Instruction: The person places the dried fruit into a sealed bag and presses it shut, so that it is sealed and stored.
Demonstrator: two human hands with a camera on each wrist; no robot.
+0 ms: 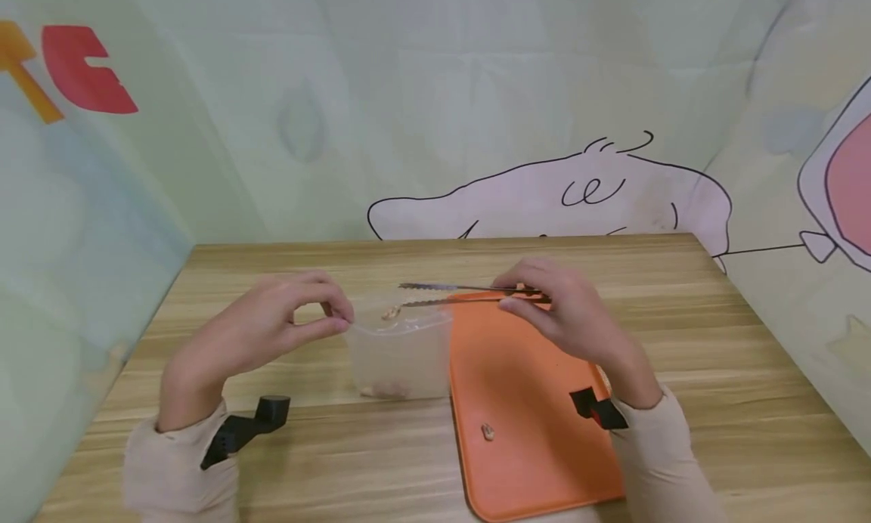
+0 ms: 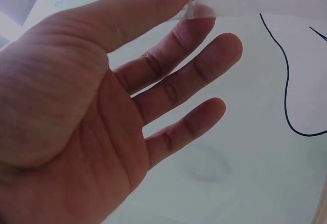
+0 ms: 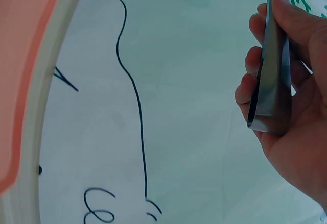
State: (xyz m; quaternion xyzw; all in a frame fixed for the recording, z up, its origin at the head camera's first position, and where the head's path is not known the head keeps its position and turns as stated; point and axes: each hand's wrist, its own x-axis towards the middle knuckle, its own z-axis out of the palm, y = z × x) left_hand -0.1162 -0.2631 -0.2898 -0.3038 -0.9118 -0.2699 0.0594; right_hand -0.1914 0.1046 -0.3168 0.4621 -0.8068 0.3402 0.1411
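Head view: metal tongs (image 1: 469,294), gripped by the right hand (image 1: 571,319), are held over a clear container (image 1: 398,353) on the worktop (image 1: 680,341), a morsel (image 1: 390,312) between the tips. The rim is pinched by the left hand (image 1: 272,330).

Left wrist view: the clear edge (image 2: 196,10) is pinched at the fingertips.

Right wrist view: green lettering on the tongs (image 3: 273,55) is cut off, unreadable.

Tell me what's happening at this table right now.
A person is working with metal tongs over a clear plastic container. The right hand grips the tongs, whose tips hold a small pale piece just above the container's open top. The left hand pinches the container's rim between thumb and forefinger. A few similar pieces lie at the container's bottom, and one more piece sits on the orange mat beside it, all on a wooden table.
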